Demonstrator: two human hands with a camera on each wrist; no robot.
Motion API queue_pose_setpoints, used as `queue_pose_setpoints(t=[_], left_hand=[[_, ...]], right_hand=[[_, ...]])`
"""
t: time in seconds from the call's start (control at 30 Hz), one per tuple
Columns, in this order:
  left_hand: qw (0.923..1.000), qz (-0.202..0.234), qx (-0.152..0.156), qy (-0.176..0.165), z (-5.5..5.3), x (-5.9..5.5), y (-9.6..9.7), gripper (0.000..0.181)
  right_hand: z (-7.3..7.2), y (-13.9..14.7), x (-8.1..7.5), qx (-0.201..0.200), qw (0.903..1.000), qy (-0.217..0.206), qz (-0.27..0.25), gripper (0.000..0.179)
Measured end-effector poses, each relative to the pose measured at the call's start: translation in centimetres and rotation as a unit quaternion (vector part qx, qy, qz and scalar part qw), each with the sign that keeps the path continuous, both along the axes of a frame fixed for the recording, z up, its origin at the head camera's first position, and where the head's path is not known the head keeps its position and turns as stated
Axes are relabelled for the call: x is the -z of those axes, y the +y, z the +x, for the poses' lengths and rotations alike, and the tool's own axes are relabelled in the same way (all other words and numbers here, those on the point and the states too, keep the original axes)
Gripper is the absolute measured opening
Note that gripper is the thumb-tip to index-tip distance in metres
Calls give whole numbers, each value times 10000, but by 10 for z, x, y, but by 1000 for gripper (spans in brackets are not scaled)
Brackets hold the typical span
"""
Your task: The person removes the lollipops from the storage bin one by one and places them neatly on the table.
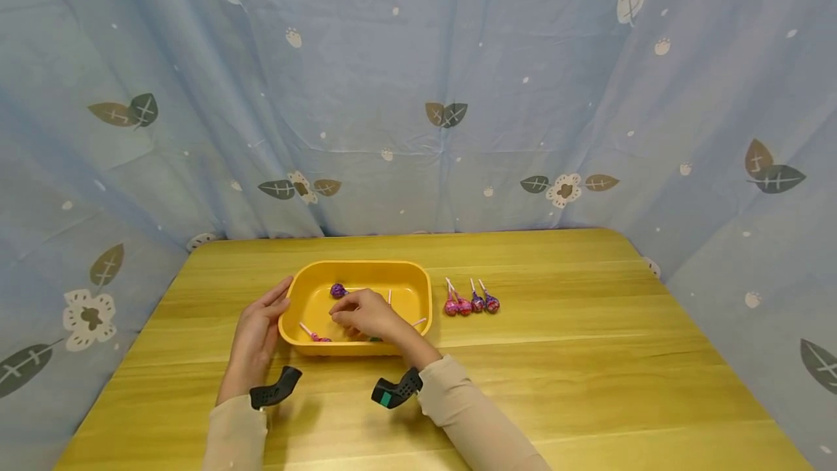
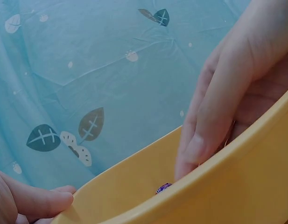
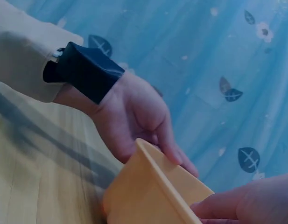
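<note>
A yellow plastic basin rests on the table. My left hand grips its left end, thumb over the rim and fingers outside. My right hand reaches down inside, its fingers bent loosely and no lollipop showing between them. Just beyond its fingertips lies a purple lollipop; a pink lollipop is by the near wall. White sticks show on the right side, and a bit of green wrapper peeks out below the hand. The near wall and the right hand hide part of the contents.
Right of the basin, two pink lollipops and two purple lollipops lie in a row, sticks pointing away. The wooden table meets a blue leaf-patterned curtain behind. Black wrist mounts jut from both wrists.
</note>
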State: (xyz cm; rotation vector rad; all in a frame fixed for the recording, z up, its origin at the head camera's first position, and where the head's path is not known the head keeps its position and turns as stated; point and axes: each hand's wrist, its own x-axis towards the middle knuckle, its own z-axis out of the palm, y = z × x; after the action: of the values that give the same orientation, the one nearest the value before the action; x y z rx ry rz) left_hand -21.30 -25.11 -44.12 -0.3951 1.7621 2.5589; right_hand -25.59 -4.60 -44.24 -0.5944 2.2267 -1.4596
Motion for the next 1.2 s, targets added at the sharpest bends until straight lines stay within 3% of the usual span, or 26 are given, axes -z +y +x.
queue_pose_setpoints(t=[0.2, 0.53, 1.2], left_hand=[[10000, -14, 70, 37, 1, 0, 0, 52], [9999, 38, 76, 62, 0, -2, 0, 52], [9999, 101, 89, 36, 1, -4, 0, 52]], right_hand=[[-3, -11, 2, -239, 9990, -19, 376, 15], [-5, -18, 2, -675, 9962, -350, 425, 18], [-6, -30, 3, -1062, 9897, 136, 955, 14]])
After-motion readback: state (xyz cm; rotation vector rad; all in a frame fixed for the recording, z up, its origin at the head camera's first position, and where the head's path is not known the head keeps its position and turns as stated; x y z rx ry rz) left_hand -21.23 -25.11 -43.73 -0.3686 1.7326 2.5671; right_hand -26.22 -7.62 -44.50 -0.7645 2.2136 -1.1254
